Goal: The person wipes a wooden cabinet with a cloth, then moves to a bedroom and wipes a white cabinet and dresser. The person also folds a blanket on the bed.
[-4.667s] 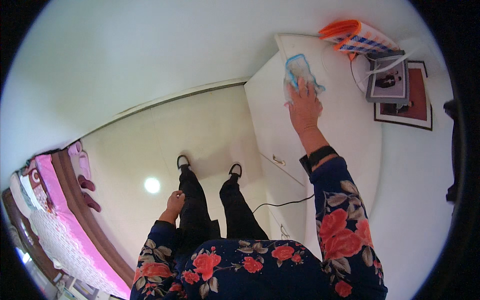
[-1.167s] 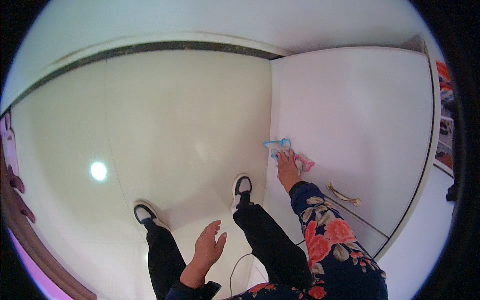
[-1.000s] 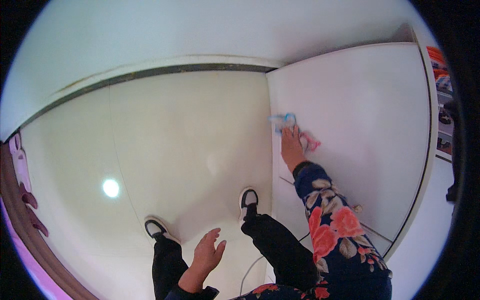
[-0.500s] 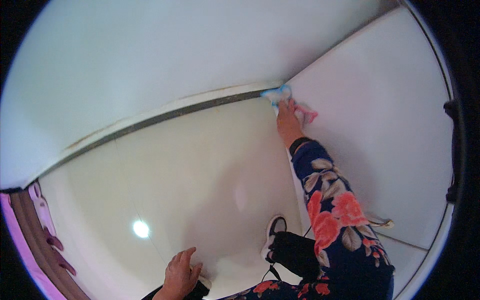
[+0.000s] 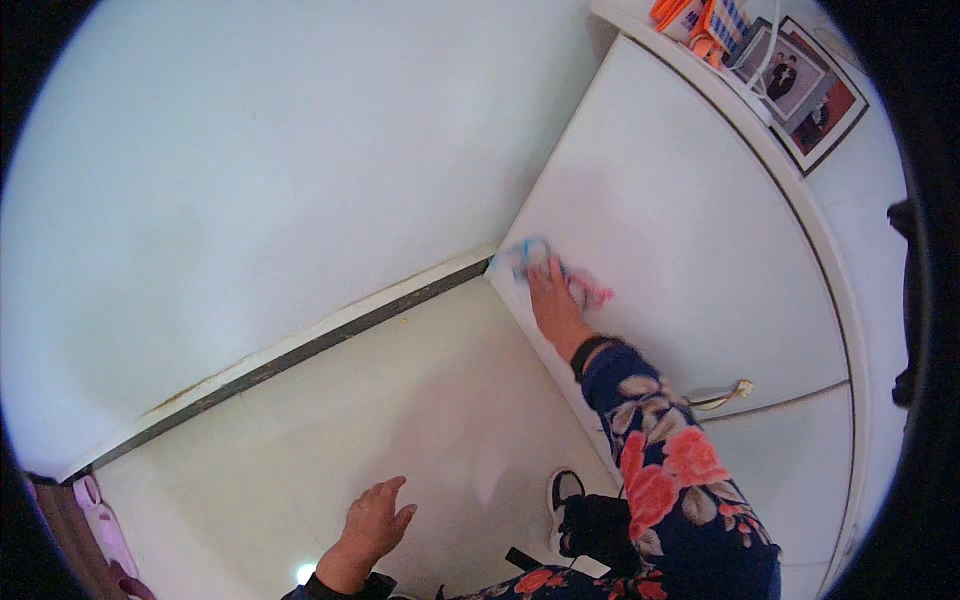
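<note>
Against the lower part of a white cabinet door (image 5: 690, 210), my right hand (image 5: 556, 308) presses a thin cloth (image 5: 537, 254) with blue and pink edges. Its fingers lie over the cloth, which is slightly blurred and bunched on both sides of them. The cloth is beside the corner where the cabinet meets the white wall (image 5: 300, 150). My left hand (image 5: 374, 523) hangs above the pale floor with fingers apart, holding nothing.
A curved handle (image 5: 722, 396) sticks out of the cabinet close to my right forearm. Framed photos (image 5: 790, 75) and an orange item (image 5: 680, 18) stand on the cabinet top. Pink slippers (image 5: 108, 535) lie at the far left. My shoe (image 5: 566, 490) is on the floor.
The view has shifted, bringing the cabinet top into sight. My right hand has slid the cloth a little away from the corner across the door. My left hand still hangs free.
</note>
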The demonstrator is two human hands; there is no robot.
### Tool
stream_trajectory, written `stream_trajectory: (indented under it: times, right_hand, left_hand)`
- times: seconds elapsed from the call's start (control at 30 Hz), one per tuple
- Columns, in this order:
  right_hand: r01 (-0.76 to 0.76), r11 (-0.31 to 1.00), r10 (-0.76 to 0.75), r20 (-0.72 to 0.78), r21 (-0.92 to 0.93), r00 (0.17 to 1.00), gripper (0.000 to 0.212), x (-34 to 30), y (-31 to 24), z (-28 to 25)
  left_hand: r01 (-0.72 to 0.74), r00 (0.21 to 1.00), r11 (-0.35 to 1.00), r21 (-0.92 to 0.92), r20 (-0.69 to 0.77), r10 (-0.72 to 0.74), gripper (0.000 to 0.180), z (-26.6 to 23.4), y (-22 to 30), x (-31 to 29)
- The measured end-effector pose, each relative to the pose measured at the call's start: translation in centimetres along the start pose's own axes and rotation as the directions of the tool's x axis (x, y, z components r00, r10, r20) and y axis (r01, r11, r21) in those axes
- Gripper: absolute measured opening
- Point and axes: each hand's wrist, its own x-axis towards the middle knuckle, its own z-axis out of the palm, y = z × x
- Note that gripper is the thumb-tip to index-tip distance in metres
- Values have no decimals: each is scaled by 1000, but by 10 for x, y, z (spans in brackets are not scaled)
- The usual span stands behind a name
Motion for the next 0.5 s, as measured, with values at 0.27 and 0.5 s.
stream_trajectory:
  times: [0.27,0.5]
  right_hand:
    - [-469,879,475,-86,83,876,47,15,169,-71]
    - [-416,908,418,-76,43,905,47,-38,147,-51]
  left_hand:
    - [-23,971,997,68,237,6,43,6,11,23]
    - [-266,952,964,6,157,262,41,23,56,52]
